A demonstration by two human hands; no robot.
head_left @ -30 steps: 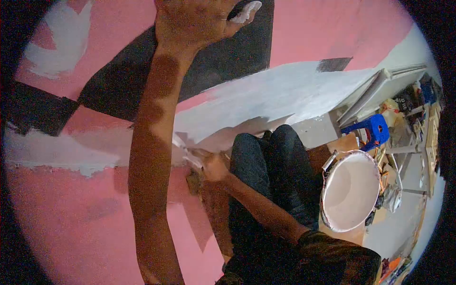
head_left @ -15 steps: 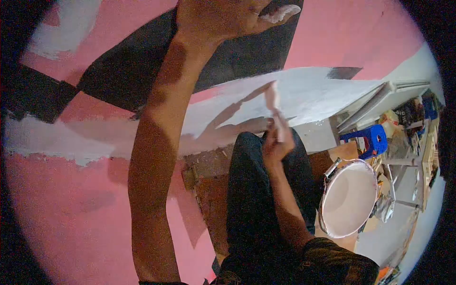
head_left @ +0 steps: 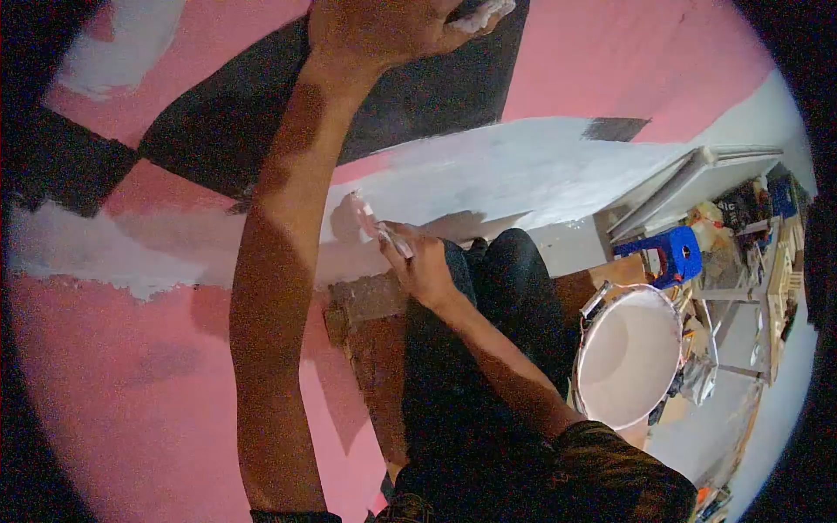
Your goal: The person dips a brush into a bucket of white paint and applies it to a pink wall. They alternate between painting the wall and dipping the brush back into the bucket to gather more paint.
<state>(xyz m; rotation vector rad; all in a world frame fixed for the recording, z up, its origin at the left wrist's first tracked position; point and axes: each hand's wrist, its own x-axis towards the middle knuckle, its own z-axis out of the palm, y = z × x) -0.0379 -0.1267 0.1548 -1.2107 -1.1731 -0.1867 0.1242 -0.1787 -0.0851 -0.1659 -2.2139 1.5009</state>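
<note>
My right hand [head_left: 425,268] is closed around the handle of a paintbrush [head_left: 364,213]. The brush's pale, paint-covered head lies against the white-painted band of the wall [head_left: 453,174]. High in the view, my left hand [head_left: 384,30] is at the black painted area, with its thumb stretched out sideways and coated in white paint. The top edge of the view cuts off its other fingers. Shadows of my arm and hand fall across the pink and white paint.
A bucket [head_left: 629,357] with pale paint inside stands right of my knees [head_left: 514,288]. Behind it are a blue plastic stool [head_left: 667,255], leaning white panels [head_left: 671,196] and cluttered shelving [head_left: 772,288]. A brown board [head_left: 370,349] lies along the wall's base.
My right hand has swung left with the paintbrush, from in front of my knees to the wall's white band. My left hand stays high, and the view has shifted slightly.
</note>
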